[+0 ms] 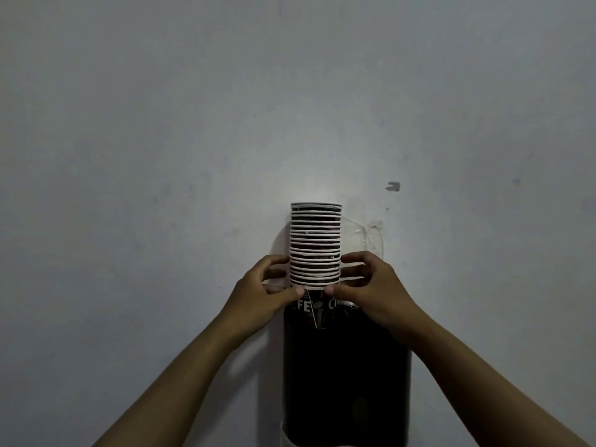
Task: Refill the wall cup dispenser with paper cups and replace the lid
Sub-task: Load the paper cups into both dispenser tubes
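Note:
A tall stack of paper cups (315,240), white rims over dark printed sides, stands upright against the wall with its lower end inside the top of the dark wall cup dispenser (345,375). My left hand (267,287) grips the stack's lower left side. My right hand (371,285) grips its lower right side, thumbs at the front near the dispenser mouth. A clear plastic piece (371,235), perhaps the lid, shows behind the stack to the right; I cannot tell how it is attached.
A plain grey-white wall (161,156) fills the view. A small dark mark (393,186) sits on the wall above and right of the cups. The dispenser runs down out of the frame's bottom edge.

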